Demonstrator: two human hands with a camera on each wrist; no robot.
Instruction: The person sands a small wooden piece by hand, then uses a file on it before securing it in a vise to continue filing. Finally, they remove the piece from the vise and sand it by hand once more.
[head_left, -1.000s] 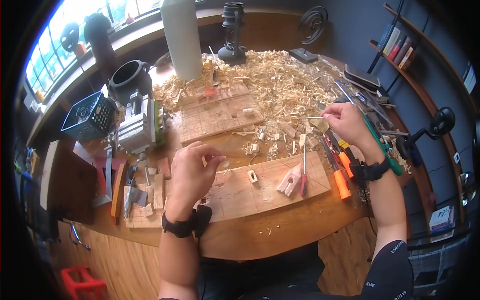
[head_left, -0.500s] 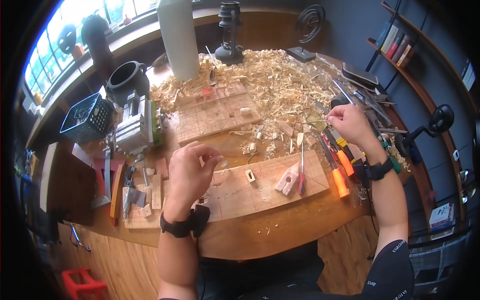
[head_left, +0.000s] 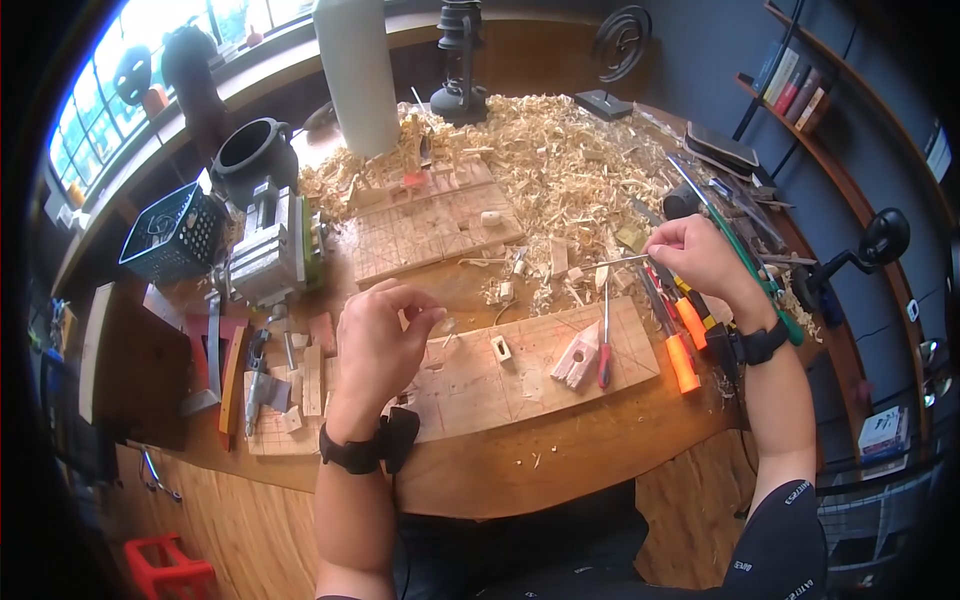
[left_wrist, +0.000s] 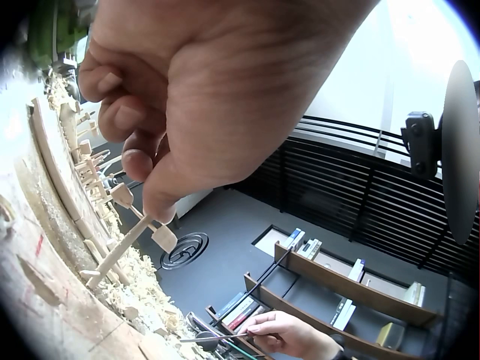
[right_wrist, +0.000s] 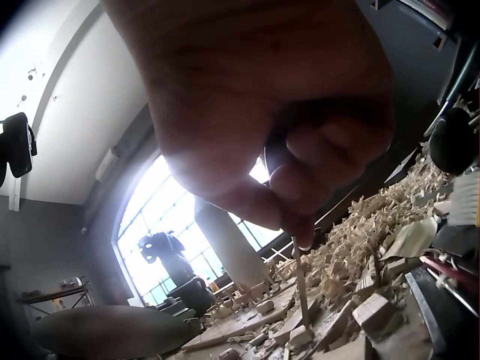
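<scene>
My left hand (head_left: 380, 335) is raised over the near board, thumb and fingers bent together. In the left wrist view, its fingertips pinch a small wooden piece (left_wrist: 120, 251) with thin arms and flat, paddle-like ends. My right hand (head_left: 697, 258) pinches a thin stick (right_wrist: 301, 289) above the wood shavings, its free end pointing left in the head view. On the near board (head_left: 470, 400) lie a small wooden block with a slot (head_left: 501, 349), a pointed house-shaped wooden piece (head_left: 577, 357) with a round hole, and a red-handled screwdriver (head_left: 604, 365).
A second marked board (head_left: 430, 240) lies behind, with wood shavings (head_left: 570, 150) heaped beyond it. Orange-handled tools (head_left: 682, 362) lie below my right hand. A metal vise (head_left: 270, 250), a dark pot (head_left: 255, 150) and a green basket (head_left: 175, 230) stand at the left.
My right hand has come down slightly, and the stick's free end now points lower. A loose wood scrap near that end has shifted left. My left hand stays nearly still.
</scene>
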